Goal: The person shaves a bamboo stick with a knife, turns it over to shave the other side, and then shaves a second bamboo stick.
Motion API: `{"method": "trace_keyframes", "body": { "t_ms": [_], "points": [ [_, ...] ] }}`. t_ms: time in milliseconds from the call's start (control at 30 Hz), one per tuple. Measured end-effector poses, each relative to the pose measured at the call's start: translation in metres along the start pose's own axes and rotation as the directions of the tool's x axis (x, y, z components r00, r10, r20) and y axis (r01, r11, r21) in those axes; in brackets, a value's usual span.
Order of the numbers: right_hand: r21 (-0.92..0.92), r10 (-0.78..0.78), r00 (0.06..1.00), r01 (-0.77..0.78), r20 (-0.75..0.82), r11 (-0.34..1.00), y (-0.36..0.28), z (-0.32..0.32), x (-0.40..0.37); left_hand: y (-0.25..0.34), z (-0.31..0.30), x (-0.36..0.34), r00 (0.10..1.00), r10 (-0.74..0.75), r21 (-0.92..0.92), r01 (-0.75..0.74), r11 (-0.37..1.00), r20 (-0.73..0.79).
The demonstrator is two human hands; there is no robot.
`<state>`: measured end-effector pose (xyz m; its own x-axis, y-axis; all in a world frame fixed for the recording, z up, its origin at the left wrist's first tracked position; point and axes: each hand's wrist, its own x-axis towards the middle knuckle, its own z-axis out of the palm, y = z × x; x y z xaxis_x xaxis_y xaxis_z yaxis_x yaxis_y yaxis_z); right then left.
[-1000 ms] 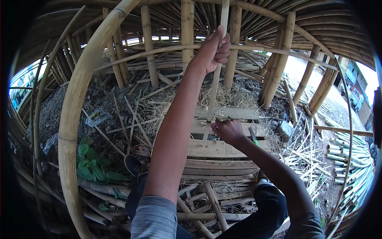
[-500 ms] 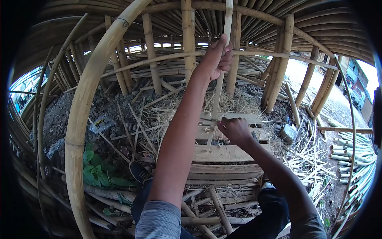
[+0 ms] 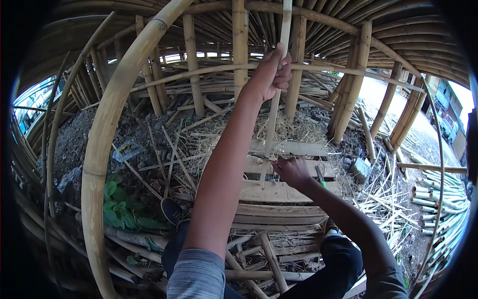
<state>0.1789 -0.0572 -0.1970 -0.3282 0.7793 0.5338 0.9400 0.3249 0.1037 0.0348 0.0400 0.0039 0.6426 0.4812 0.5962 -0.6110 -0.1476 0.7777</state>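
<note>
Bamboo strip (image 3: 273, 122), long, pale and narrow, stands tilted in front of the person, its top running out of view above the left hand (image 3: 275, 74) and its lower end at a low platform of wooden slats (image 3: 279, 191). The left hand is closed around the strip, arm stretched forward, fingers curled and thumb uppermost. Well below it, the right hand (image 3: 293, 171) is at the lower part of the strip, fingers curled in together. A thin, dark object (image 3: 257, 156) crosses the strip by the right fingertips; it is too small to identify, and whether the right hand pinches it or the strip cannot be told.

Just beside the right hand, toward its wrist side, a tool with a green part (image 3: 321, 178) lies on the slats. Farther to the right of that hand are a rock (image 3: 361, 168), scattered pale slivers (image 3: 386, 199) and a pile of cut bamboo poles (image 3: 438, 197). Beyond both hands, dry straw-like shavings (image 3: 294, 130) cover the ground below upright bamboo posts (image 3: 193, 67). Left of the left forearm, a thick curved bamboo pole (image 3: 95, 149) arches up past a leafy green plant (image 3: 117, 207).
</note>
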Motion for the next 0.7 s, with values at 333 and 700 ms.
{"method": "trace_keyframes", "body": {
  "t_ms": [333,700],
  "points": [
    [-0.032,0.040,0.999,-0.041,-0.032,0.999,0.003,-0.002,0.004,-0.003,-0.002,-0.001,0.999,0.015,0.001,-0.015,1.000,-0.035],
    [0.082,0.065,0.998,-0.066,0.014,0.994,-0.004,0.005,-0.003,-0.008,0.006,0.010,0.999,-0.023,0.022,0.024,0.999,-0.046]
  ]
}}
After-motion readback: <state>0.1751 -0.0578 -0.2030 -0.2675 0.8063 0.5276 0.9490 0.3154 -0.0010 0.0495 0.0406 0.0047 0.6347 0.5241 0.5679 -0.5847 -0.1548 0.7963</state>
